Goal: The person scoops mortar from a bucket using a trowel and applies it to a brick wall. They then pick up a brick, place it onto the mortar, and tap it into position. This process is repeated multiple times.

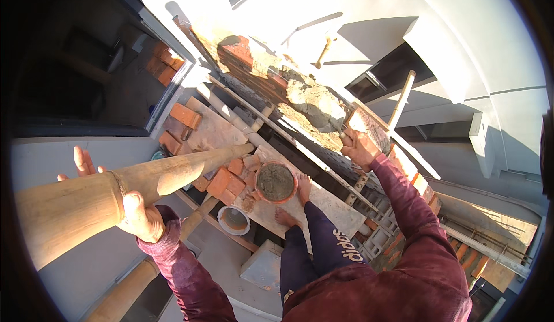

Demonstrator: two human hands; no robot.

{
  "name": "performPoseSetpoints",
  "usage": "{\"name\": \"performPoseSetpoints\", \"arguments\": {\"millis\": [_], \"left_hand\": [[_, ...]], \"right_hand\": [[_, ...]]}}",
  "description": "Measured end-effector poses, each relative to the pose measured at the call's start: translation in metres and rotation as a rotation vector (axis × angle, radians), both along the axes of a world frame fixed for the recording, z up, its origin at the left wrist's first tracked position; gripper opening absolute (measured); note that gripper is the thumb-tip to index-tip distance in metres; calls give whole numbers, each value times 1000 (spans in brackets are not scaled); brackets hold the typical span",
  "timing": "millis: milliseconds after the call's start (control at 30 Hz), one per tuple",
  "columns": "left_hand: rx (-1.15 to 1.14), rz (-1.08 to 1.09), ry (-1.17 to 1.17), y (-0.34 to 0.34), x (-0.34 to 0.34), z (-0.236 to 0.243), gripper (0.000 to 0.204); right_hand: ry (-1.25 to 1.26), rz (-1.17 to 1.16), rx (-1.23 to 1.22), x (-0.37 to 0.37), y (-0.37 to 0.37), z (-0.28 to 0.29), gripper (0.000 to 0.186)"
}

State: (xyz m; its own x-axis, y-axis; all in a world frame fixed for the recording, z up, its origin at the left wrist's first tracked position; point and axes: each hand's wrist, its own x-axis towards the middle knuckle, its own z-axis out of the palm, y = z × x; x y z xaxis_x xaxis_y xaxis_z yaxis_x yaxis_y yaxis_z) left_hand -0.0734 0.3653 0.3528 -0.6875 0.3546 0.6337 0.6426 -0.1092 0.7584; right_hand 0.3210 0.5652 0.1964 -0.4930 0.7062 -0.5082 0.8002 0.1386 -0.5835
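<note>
My left hand [144, 217] is hooked round a thick bamboo pole [167, 175], thumb on the near side and fingertips showing past the far side. My right hand [360, 149] is closed on the handle of a trowel [341, 127], whose blade is mostly hidden at the mortar. Wet grey mortar [314, 103] lies in a lumpy bed along the top of a brick wall [277, 79]. Just beyond the right hand, a mortar-smeared brick [369, 127] sits on the wall. By my bare feet stands a round tub of mortar [276, 182].
I stand on a plank platform [300, 224] above a drop. Loose orange bricks [225, 184] and a white bucket [234, 220] are beside the tub. Bamboo rails [294, 140] run along the wall, and a window opening [86, 74] is at the left.
</note>
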Motion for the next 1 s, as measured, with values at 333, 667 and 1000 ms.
{"name": "performPoseSetpoints", "arguments": {"millis": [333, 667, 1000], "left_hand": [[-169, 271, 57, -12, 1, 19, 111], [-328, 272, 122, -20, 0, 20, 113], [-356, 195, 133, -19, 4, 25, 98]], "right_hand": [[44, 120, 682, -142, 108, -177, 29], [-68, 112, 171, -114, 116, -62, 40], [-239, 705, 264, -119, 165, -109, 36]]}}
